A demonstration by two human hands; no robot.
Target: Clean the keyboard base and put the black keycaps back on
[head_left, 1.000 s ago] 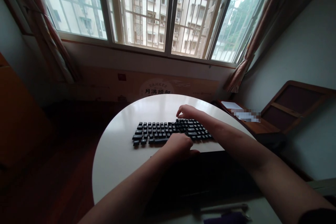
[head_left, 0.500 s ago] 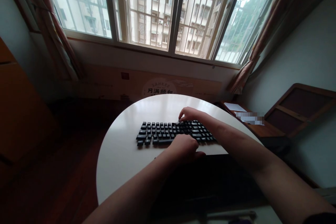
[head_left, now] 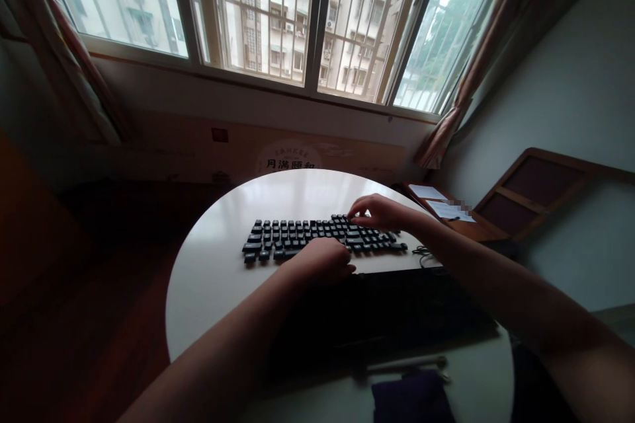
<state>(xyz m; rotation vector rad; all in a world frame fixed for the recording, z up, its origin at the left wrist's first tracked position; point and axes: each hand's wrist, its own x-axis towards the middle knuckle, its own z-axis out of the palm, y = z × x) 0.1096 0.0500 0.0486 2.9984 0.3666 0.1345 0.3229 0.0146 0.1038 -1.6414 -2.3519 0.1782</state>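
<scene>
Touching keyboard (head_left: 278,238), left hand (head_left: 322,261), right hand (head_left: 378,211)

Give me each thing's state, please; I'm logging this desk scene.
Keyboard, flat on the table, touched by both hands.
Left hand, curled at the keyboard's near edge.
Right hand, fingertips down on the far right keys.
Curtains, drawn aside.

Backlit, dim foreground, bowed edges
We look into daylight from the window (head_left: 258,13), nearly blown out; it glares on the table's (head_left: 213,277) far edge, while the near edge sinks into shadow and the keyboard (head_left: 292,234) shows sharp but almost black.
</scene>
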